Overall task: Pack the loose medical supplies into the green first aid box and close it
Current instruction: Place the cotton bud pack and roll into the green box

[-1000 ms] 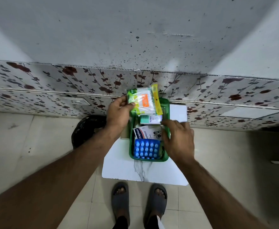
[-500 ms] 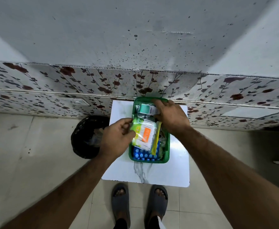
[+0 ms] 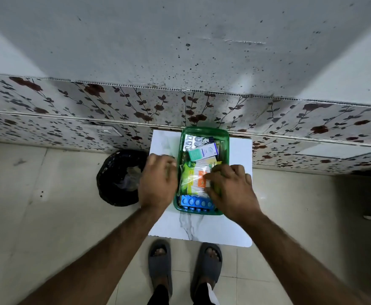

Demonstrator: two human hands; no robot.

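The green first aid box (image 3: 225,148) stands open on a small white table (image 3: 202,227). Inside it, from far to near, lie a silver blister pack (image 3: 191,142), a teal-and-white carton (image 3: 203,153), a cotton swab pack (image 3: 193,179) and a blue blister pack (image 3: 196,203). My right hand (image 3: 229,188) covers the right part of the swab pack, fingertips bent down onto it. My left hand (image 3: 158,183) is blurred, just outside the box's left wall, with nothing visible in it. No lid is in sight.
A black-lined waste bin (image 3: 119,179) sits on the tiled floor left of the table. A floral-panelled wall (image 3: 92,100) rises right behind the table. My feet in grey sandals (image 3: 184,263) stand at the table's near edge.
The swab pack went from high in my left hand down into the box. My left hand let go and slid left. My right hand came back from the box's far end onto the pack.
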